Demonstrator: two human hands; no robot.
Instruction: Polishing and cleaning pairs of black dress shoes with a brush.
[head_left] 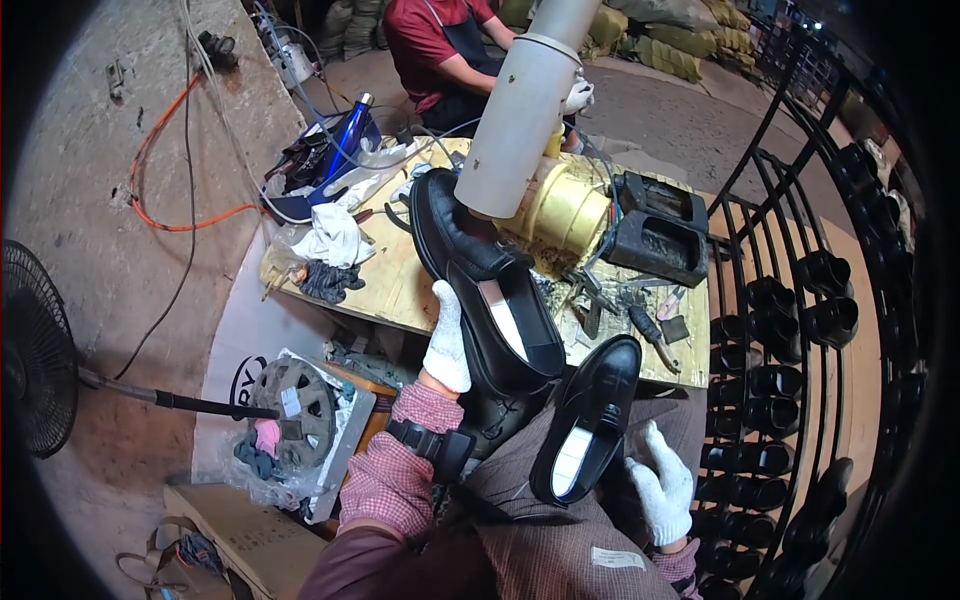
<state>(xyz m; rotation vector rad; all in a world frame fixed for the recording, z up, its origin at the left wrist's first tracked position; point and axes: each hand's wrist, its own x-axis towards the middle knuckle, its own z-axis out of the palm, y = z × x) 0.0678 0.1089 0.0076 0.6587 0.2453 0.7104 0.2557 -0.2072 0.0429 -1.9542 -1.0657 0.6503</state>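
Note:
My left hand [448,342], in a white knitted glove, grips a black leather loafer [462,245] by its side, toe pointing away. Its thumb lies along the shoe, while the other fingers are hidden. A pale insole shows in the shoe's opening. On my lap rests a second black loafer [606,385], toe away and also with a light insole. Beside its heel, to the right, my right hand [660,485] is open in a white glove, fingers apart and holding nothing.
The wooden worktable [400,290] carries a yellow pipe housing [570,208], black trays [658,245], hand tools [650,335] and rags [335,238]. A grey duct [520,120] rises above it. Right stands a rack of black shoes [775,380]; left, a fan [38,350]. Another person [435,60] sits opposite.

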